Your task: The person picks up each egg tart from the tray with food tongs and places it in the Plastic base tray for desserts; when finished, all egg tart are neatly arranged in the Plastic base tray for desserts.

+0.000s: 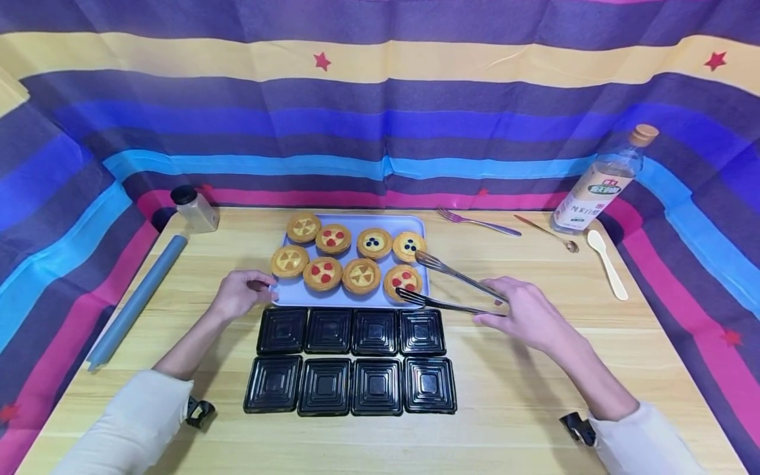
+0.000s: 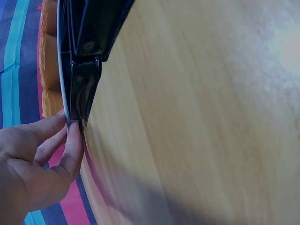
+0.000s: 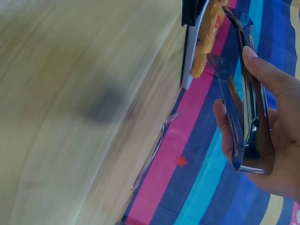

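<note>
A light lavender tray point(image 1: 351, 301) carries several egg tarts point(image 1: 322, 274), topped with red berries, blueberries or pale wedges. At its front left corner, my left hand point(image 1: 240, 294) pinches the rim between thumb and fingers; the left wrist view shows the fingertips point(image 2: 74, 133) at that edge, close to the black containers. My right hand point(image 1: 522, 310) holds metal tongs point(image 1: 457, 272) from the right side. Their spread prongs reach over the tray's right end, around the front right berry tart point(image 1: 401, 277); whether they touch it I cannot tell.
Several square black containers point(image 1: 377, 386) stand in two rows before the tray. Behind on the right lie a fork point(image 1: 479, 224), a thin long-handled spoon point(image 1: 543, 231), a cream spoon point(image 1: 607, 264) and a bottle point(image 1: 594, 191). A jar point(image 1: 197, 212) and grey roll point(image 1: 139, 300) are left.
</note>
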The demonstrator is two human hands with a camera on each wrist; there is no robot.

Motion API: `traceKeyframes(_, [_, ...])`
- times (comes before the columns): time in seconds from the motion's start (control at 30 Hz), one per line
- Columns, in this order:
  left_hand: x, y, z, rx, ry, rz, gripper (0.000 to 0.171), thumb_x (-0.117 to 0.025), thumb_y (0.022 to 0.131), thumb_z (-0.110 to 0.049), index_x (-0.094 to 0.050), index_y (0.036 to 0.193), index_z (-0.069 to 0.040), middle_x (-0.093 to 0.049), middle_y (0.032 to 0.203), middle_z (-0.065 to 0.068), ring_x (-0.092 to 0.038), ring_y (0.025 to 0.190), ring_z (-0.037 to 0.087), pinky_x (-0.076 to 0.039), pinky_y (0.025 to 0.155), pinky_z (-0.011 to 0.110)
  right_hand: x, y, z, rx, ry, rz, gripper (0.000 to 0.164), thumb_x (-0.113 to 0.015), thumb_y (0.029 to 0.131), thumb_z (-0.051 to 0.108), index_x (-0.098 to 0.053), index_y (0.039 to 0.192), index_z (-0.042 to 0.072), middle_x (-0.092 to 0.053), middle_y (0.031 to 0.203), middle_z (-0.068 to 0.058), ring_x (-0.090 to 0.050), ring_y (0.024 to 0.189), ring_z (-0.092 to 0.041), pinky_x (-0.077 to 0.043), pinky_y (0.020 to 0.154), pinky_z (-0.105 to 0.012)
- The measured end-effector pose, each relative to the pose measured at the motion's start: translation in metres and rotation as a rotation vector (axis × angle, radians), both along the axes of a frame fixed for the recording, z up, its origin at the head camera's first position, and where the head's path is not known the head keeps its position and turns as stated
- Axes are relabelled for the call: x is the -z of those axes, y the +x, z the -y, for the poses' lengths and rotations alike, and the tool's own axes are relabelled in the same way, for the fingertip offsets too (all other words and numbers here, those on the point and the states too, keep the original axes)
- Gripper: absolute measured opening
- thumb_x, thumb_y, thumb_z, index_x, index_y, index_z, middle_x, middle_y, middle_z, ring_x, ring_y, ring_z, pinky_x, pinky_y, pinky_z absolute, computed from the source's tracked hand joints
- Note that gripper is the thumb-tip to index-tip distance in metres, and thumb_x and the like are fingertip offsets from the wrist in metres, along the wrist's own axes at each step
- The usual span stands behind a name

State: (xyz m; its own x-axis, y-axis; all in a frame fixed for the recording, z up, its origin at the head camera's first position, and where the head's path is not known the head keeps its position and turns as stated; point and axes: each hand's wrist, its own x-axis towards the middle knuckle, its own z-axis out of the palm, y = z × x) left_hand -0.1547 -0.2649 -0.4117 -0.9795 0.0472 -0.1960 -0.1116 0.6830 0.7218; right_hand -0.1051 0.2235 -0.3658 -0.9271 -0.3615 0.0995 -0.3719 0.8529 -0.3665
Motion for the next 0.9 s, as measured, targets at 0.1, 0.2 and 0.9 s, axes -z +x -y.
traceKeyframes(0.1, [0.001,0.0,0.001,-0.001,0.003,0.0,0.031,-0.073,0.079,-0.009,-0.066,0.107,0.005,-0.069,0.09,0.014,-0.059,0.073,0.007,-0.05,0.061,0.02,0.002,-0.002,0.004,-0.011,0.012,-0.006,0.06,-0.08,0.074,0.034,-0.062,0.12,0.0,-0.068,0.111,-0.018,-0.067,0.081,-0.022,-0.055,0.076,-0.045])
traceKeyframes(0.2, [0.001,0.0,0.001,0.0,0.003,-0.001,0.031,-0.073,0.079,-0.009,-0.067,0.106,0.005,-0.069,0.09,0.014,-0.058,0.073,0.007,-0.05,0.061,0.021,0.004,-0.004,0.007,-0.022,0.026,-0.018,0.059,-0.08,0.074,0.033,-0.062,0.12,0.001,-0.068,0.11,-0.018,-0.067,0.081,-0.023,-0.055,0.077,-0.045])
traceKeyframes(0.9, [0.0,0.0,0.0,0.003,0.006,0.004,0.03,-0.073,0.08,-0.008,-0.067,0.107,0.004,-0.069,0.092,0.016,-0.06,0.075,0.01,-0.05,0.062,0.021,0.007,-0.004,0.013,-0.054,0.041,-0.092,0.053,-0.078,0.077,0.033,-0.065,0.117,0.001,-0.07,0.104,-0.015,-0.067,0.075,-0.021,-0.056,0.072,-0.043])
